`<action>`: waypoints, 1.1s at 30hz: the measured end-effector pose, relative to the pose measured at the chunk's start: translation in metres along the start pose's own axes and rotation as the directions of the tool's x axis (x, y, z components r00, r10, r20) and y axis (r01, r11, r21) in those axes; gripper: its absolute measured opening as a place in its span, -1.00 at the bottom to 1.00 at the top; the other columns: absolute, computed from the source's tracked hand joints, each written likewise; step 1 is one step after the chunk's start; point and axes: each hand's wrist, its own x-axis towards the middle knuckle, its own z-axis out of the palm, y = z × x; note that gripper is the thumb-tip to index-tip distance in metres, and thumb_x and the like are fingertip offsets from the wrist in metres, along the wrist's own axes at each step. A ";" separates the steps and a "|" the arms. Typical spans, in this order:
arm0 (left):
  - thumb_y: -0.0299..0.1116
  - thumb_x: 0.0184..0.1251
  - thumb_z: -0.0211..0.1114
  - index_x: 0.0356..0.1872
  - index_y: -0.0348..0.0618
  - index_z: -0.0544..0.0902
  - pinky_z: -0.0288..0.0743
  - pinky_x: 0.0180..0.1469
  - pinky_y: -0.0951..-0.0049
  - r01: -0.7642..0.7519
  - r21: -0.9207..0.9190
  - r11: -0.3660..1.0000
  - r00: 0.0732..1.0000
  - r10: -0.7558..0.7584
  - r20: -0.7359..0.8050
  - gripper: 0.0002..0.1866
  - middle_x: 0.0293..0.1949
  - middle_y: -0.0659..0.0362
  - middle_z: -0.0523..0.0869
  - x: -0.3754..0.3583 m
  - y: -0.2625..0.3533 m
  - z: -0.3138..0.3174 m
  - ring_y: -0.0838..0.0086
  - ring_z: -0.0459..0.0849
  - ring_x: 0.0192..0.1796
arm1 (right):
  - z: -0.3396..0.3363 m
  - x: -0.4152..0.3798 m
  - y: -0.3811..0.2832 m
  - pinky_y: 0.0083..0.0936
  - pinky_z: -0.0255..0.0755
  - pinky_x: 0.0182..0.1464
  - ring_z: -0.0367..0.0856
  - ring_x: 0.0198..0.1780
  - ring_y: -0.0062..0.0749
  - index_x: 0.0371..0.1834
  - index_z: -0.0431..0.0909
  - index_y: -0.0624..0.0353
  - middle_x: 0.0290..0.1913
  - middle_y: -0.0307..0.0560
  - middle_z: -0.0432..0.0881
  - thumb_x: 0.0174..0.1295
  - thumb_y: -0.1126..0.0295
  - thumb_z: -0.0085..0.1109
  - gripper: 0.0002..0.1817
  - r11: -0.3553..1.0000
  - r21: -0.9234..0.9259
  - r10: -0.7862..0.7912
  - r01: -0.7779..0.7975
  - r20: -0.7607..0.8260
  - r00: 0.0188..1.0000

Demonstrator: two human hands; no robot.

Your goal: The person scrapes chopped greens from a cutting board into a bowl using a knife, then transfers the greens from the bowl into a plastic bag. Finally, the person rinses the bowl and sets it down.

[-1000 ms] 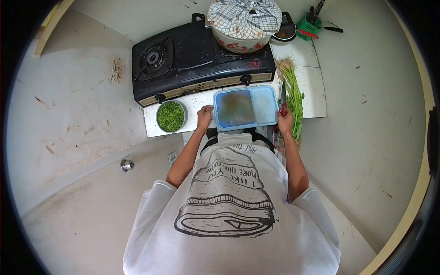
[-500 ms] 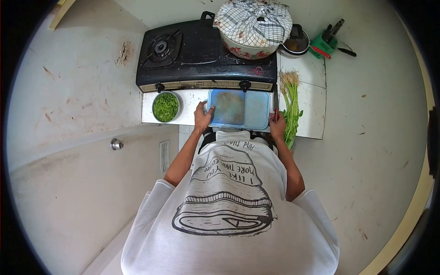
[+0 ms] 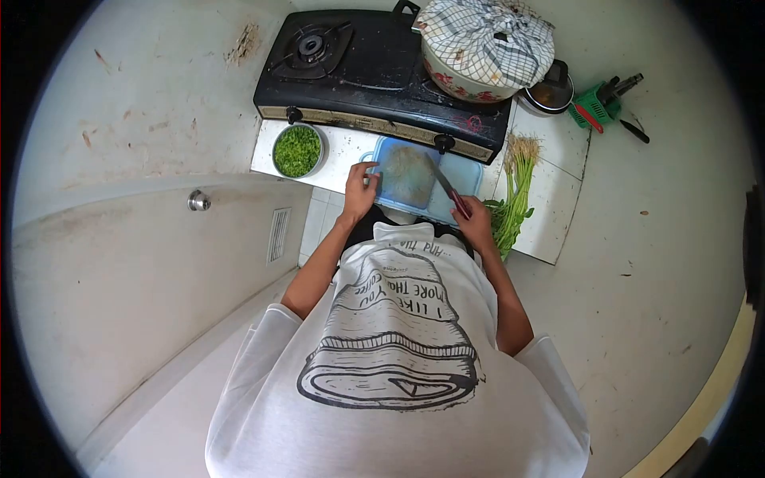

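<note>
A blue cutting board (image 3: pixel 458 177) with a darker worn patch lies on the white tiled counter in front of the stove. At its left edge is my left hand (image 3: pixel 361 192), fingers bent against the rim; whether they grip it is hard to tell. My right hand (image 3: pixel 476 225) is closed round the dark red handle of a knife (image 3: pixel 448 188), whose blade points up and left over the board. A round bowl of chopped greens (image 3: pixel 297 151) stands left of the board. To the right lies a bunch of green stalks with roots (image 3: pixel 519 185), partly behind my right hand.
Behind the board is a black two-burner stove (image 3: pixel 374 88), carrying a large cloth-covered pot (image 3: pixel 470 80). A small pot (image 3: pixel 550 97) sits right of it. Further right, a green basket (image 3: pixel 596 105) holds utensils, with a dark-handled knife (image 3: pixel 635 131) beside it.
My right hand has turned the knife from upright at the board's right edge to slanting over the board. The view has shifted and tilted, and my left hand remains at the board's left edge.
</note>
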 end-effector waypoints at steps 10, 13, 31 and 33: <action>-0.49 0.24 0.33 0.46 0.02 0.43 0.48 0.34 0.08 -0.537 0.321 0.780 0.814 0.380 0.439 -0.31 0.46 -0.05 0.36 0.030 0.000 0.006 -0.13 0.45 0.32 | 0.057 0.098 0.003 -0.36 0.61 0.10 0.79 -0.01 -0.14 0.21 0.66 0.25 0.00 0.08 0.78 0.17 0.34 0.46 -0.49 0.998 -0.025 0.069 -0.065 0.233 0.970; -0.46 0.21 0.35 0.49 0.02 0.40 0.50 0.31 0.05 -0.612 0.400 0.682 0.764 0.382 0.520 -0.26 0.48 -0.07 0.34 0.039 -0.011 0.002 -0.14 0.46 0.28 | 0.072 0.104 -0.002 -0.33 0.59 0.11 0.75 0.07 -0.18 0.23 0.66 0.18 0.05 0.06 0.76 0.23 0.40 0.38 -0.54 0.990 -0.132 -0.044 0.058 0.109 0.993; -0.50 0.48 0.21 0.20 -0.18 0.64 0.65 -0.08 0.24 -0.346 -0.114 0.931 0.829 0.361 0.428 -0.68 0.06 -0.03 0.70 0.089 -0.029 -0.111 0.14 0.77 -0.15 | 0.137 0.074 -0.073 -0.10 0.31 0.38 0.55 0.25 0.00 0.13 0.63 0.20 0.12 0.04 0.68 0.26 0.47 0.20 -0.65 0.860 -0.511 -0.226 0.007 -0.369 0.901; -0.50 0.48 0.21 0.14 -0.20 0.68 0.65 -0.15 0.30 -0.281 -0.156 0.947 0.892 0.318 0.321 -0.73 -0.03 -0.01 0.74 0.095 -0.032 -0.136 0.20 0.77 -0.19 | 0.153 0.071 -0.083 -0.11 0.35 0.36 0.57 0.23 0.02 0.11 0.63 0.24 0.12 0.06 0.68 0.28 0.47 0.18 -0.67 0.880 -0.471 -0.227 0.056 -0.314 0.922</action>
